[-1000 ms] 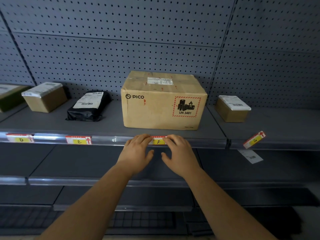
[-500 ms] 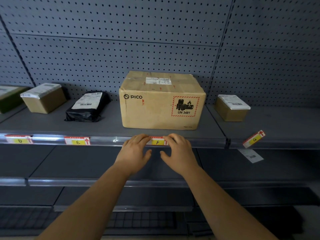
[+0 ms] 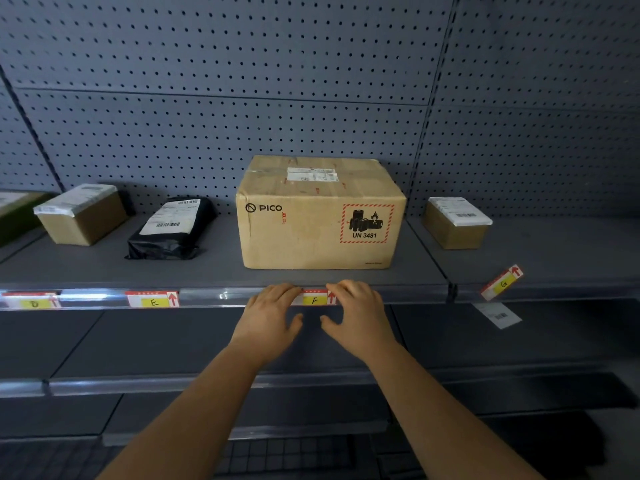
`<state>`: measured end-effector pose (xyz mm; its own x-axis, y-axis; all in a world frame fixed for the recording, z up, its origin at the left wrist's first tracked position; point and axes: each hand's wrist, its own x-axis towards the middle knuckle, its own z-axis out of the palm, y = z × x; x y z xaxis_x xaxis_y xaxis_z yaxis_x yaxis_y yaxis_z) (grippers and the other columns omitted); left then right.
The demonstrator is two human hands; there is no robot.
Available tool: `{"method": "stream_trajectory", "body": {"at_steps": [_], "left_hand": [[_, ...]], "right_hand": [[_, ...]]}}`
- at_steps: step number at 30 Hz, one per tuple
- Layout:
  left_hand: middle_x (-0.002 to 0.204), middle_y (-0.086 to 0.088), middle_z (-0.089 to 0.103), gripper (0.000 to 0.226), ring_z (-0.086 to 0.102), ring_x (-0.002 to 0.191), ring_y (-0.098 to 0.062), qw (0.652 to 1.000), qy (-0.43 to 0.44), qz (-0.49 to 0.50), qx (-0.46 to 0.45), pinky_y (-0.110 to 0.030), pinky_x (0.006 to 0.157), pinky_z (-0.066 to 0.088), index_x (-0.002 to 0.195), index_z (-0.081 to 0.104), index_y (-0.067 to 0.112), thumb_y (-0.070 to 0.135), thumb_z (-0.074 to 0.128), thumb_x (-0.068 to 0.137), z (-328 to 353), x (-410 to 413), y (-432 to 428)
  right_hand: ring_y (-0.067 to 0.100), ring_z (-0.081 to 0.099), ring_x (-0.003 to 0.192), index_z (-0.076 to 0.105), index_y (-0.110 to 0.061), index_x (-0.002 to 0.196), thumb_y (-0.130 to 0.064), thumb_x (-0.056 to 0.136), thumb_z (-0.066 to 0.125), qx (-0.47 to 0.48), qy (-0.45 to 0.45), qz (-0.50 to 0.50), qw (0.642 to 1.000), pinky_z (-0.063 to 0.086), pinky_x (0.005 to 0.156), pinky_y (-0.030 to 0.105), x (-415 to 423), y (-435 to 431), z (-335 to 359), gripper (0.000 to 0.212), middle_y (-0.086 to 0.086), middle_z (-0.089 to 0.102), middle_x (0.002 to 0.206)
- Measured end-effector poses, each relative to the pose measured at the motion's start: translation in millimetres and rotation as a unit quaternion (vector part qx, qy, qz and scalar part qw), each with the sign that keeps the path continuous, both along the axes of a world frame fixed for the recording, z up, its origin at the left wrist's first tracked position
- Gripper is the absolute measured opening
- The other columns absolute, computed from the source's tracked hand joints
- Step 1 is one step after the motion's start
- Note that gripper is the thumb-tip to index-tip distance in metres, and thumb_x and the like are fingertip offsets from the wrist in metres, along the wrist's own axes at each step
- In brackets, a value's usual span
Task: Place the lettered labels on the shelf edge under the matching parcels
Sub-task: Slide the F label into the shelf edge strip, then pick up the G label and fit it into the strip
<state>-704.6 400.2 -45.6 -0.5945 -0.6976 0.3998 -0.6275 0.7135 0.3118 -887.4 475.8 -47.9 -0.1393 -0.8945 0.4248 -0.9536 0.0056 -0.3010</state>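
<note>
The box (image 3: 311,233) behind the fingers (image 3: 285,292) reads "PICO" and "UN 3481". Label F (image 3: 314,300) sits between the fingers; E (image 3: 154,302) and D (image 3: 34,304) stand left of them, G (image 3: 504,284) right.

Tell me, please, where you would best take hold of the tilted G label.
Probably its raised right end, by the red arrow, pinched from the front-right: the G label sits tilted, that end standing clear above the shelf edge, its lower left end against it.

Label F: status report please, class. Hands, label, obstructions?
Left hand, right hand open, pressing ends of label F. Sits level under PICO box. Nothing in the way; label G hangs crooked.
</note>
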Motion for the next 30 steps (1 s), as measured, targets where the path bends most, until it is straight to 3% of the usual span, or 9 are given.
{"method": "stream_trajectory", "body": {"at_steps": [5,9,14,20,30], "left_hand": [[0.131,0.004,0.05,0.048,0.045,0.121,-0.018,1.0,-0.012,-0.018,0.0,-0.041,0.103,0.036,0.132,0.047,0.023,0.034,0.056,0.086,-1.2,3.0,-3.7],[0.126,0.001,0.053,0.044,0.05,0.114,-0.019,0.998,0.042,-0.056,-0.008,-0.042,0.097,0.043,0.126,0.053,0.019,0.032,0.056,0.085,9.5,-6.3,-5.1],[0.125,-0.003,0.057,0.051,0.052,0.114,-0.022,0.993,0.052,-0.108,0.02,-0.042,0.099,0.042,0.125,0.055,0.015,0.045,0.042,0.086,5.2,-36.8,7.6],[0.13,0.0,0.052,0.048,0.047,0.12,-0.02,0.982,0.037,-0.181,0.045,-0.041,0.101,0.039,0.129,0.051,0.017,0.044,0.048,0.09,-7.8,-93.9,46.8],[0.14,0.006,0.041,0.049,0.036,0.129,-0.015,0.977,0.026,-0.204,0.063,-0.038,0.107,0.031,0.135,0.044,0.024,0.047,0.046,0.092,12.4,-217.9,102.4]], "right_hand": [[0.018,0.048,0.115,0.054,-0.022,0.13,-0.042,0.081,0.063,0.001,0.017,-0.012,1.0,0.039,0.101,0.039,5.1,1.1,-1.2,0.054,-0.005,0.054,0.121],[0.016,0.047,0.12,0.054,-0.022,0.132,-0.044,0.084,0.059,-0.006,-0.033,-0.044,0.998,0.04,0.102,0.039,-4.4,9.2,7.5,0.053,-0.004,0.053,0.126],[0.017,0.047,0.12,0.055,-0.02,0.132,-0.045,0.089,0.057,-0.001,-0.072,-0.128,0.989,0.047,0.095,0.038,-37.8,58.1,0.9,0.05,-0.002,0.054,0.129],[0.02,0.051,0.115,0.058,-0.018,0.13,-0.043,0.089,0.06,0.005,-0.072,-0.215,0.974,0.049,0.092,0.04,-87.7,127.7,-2.5,0.048,0.0,0.057,0.125],[0.019,0.051,0.115,0.058,-0.021,0.129,-0.047,0.088,0.058,-0.005,-0.044,-0.242,0.969,0.049,0.09,0.039,-200.1,170.8,23.8,0.049,-0.001,0.056,0.126]]}}
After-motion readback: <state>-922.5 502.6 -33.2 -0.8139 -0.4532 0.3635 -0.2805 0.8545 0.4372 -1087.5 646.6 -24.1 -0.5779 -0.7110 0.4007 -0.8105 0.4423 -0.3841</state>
